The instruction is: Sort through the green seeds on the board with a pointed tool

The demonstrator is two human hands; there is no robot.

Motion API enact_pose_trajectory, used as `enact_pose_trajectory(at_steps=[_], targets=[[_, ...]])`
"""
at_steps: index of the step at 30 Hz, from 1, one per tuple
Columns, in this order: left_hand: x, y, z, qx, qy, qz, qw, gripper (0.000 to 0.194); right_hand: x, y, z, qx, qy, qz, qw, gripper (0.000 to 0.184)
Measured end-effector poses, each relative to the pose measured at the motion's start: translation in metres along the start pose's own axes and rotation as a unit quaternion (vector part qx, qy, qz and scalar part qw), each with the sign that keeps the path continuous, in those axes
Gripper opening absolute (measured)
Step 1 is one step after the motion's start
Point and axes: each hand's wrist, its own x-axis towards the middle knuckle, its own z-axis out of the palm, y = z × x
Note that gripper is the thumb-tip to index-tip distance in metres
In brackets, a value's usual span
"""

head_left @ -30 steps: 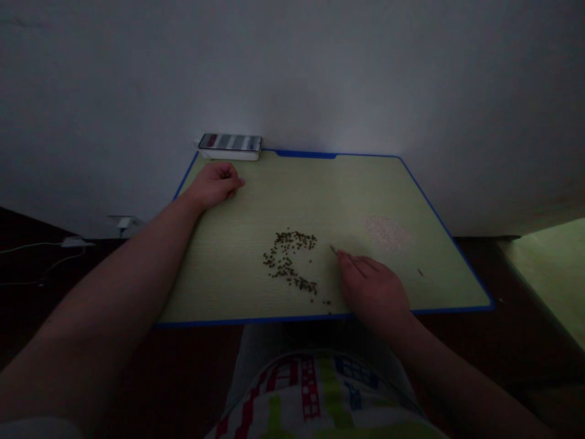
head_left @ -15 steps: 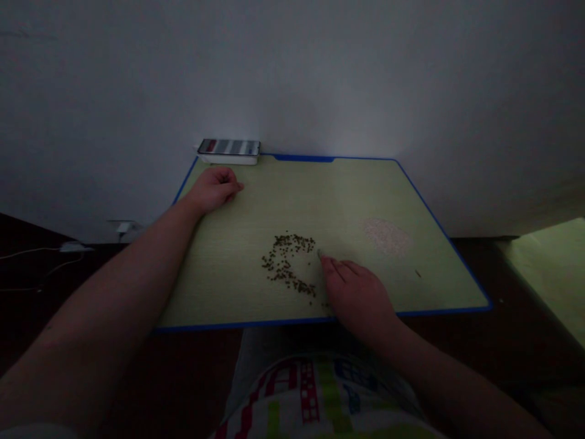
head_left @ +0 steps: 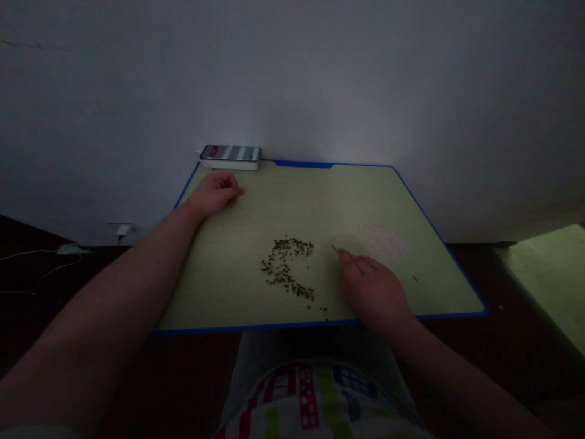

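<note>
A small pale-green table with a blue rim stands against a white wall in dim light. A scatter of dark green beans lies near its middle. A faint pale patch of small grains lies to the right. My right hand rests on the table between the two, fingers together and flat, pushing a single bean at its fingertips. My left hand lies in the far left corner, fingers curled in loosely, with nothing seen in it.
A phone lies on a white block at the table's far left corner by the wall. A stray bean sits near the right edge. Cables and a plug lie on the dark floor at left. Another green surface shows at right.
My right hand slid left to the edge of the bean pile, then back right with one bean at its fingertips. The left hand stayed put.
</note>
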Motion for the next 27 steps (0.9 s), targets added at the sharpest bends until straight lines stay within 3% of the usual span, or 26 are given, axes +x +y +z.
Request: enact_pose_trajectory(at_steps=[4, 8, 11, 15, 18, 27], targets=[[0.000, 0.001, 0.000, -0.001, 0.003, -0.005, 1.000, 0.022, 0.017, -0.023, -0.005, 0.018, -0.067, -0.026, 0.997, 0.049], [0.000, 0.001, 0.000, 0.000, -0.005, -0.006, 1.000, 0.023, 0.030, -0.001, 0.001, 0.020, -0.089, 0.042, 0.995, 0.051], [-0.001, 0.002, 0.000, -0.004, -0.006, -0.011, 1.000, 0.023, 0.016, 0.018, 0.002, 0.037, -0.045, 0.044, 0.997, 0.050], [-0.001, 0.001, 0.001, -0.010, -0.007, -0.010, 1.000, 0.022, -0.025, 0.017, -0.005, 0.115, 0.033, -0.086, 0.989, 0.043], [0.001, -0.002, 0.001, -0.007, -0.003, -0.008, 1.000, 0.022, -0.048, 0.004, -0.012, 0.157, 0.073, -0.136, 0.976, 0.044], [0.002, -0.007, 0.001, -0.010, 0.001, -0.002, 1.000, 0.021, -0.047, -0.015, -0.022, 0.207, 0.108, -0.140, 0.962, 0.039]])
